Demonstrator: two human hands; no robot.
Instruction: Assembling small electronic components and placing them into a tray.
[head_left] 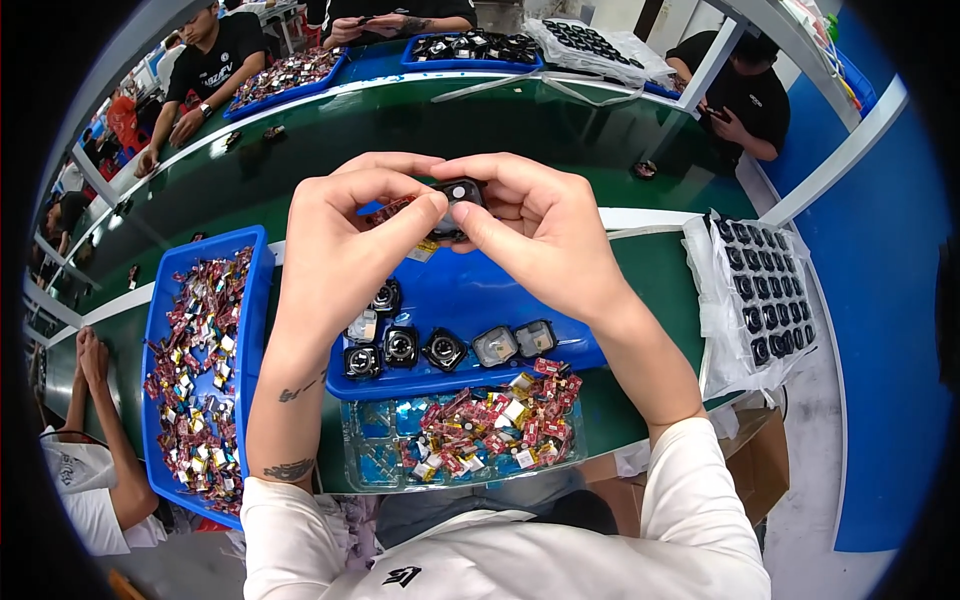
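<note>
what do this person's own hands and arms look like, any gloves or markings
The left hand and right hand are bare, with no gloves, rings or watch showing. Loose white sleeves leave both forearms uncovered. The left forearm has two dark, tattoo-like markings; none show on the right.

We look down and forward from the wearer's head through one wide fisheye, with left hand (pixel 355 215) and right hand (pixel 540 215) near us and the green surface (pixel 655 275) beyond.
</note>
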